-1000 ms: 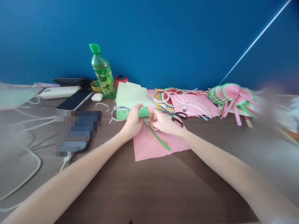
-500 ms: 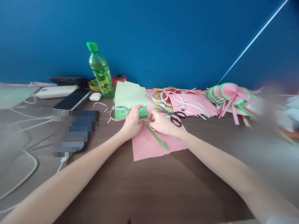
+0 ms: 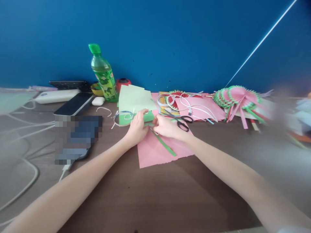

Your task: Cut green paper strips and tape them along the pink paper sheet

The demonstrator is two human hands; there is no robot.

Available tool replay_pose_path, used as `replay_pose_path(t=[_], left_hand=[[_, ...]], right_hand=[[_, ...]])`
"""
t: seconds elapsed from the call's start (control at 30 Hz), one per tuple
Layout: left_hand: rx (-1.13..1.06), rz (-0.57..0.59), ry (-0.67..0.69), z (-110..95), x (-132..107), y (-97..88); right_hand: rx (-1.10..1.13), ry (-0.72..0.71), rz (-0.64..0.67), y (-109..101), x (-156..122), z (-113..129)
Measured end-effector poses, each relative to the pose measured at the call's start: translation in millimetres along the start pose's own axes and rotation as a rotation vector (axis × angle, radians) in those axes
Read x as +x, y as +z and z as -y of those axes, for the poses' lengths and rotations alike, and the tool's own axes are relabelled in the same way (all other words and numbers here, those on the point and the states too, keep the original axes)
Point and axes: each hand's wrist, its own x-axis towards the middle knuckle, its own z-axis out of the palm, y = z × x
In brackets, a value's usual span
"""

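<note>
My left hand (image 3: 137,127) and my right hand (image 3: 166,127) meet at the far edge of a pink paper sheet (image 3: 160,150) on the brown table (image 3: 155,194). Both have their fingers pinched on the upper end of a thin green paper strip (image 3: 165,145) that runs diagonally over the pink sheet. A pale green sheet (image 3: 136,98) and a darker green piece (image 3: 148,116) lie just beyond my fingers. Black scissors (image 3: 182,122) rest right of my right hand.
A green bottle (image 3: 103,74) stands at the back by the blue wall. A phone (image 3: 75,103), a blurred device, a power bank (image 3: 57,96) and white cables (image 3: 24,129) fill the left. White cord loops (image 3: 184,105), pink sheets and pink-green paper fans (image 3: 236,97) lie at the right.
Both hands stay pinched on the green strip with only small finger shifts. The view has drifted slightly.
</note>
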Motion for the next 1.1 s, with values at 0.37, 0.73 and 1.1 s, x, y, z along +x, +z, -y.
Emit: replay_pose_path(t=[0.37,0.73,1.1], left_hand=[[-0.004,0.003,-0.033,-1,1,0.9],[0.052,0.009,-0.028,1,-1,2.9],[0.035,0.003,-0.01,0,-2,0.1]], right_hand=[[0.014,-0.002,0.018,1,2,-4],[0.221,0.023,0.172,-8,-4,-1],[0.289,-0.092,0.309,-21,-18,-10]])
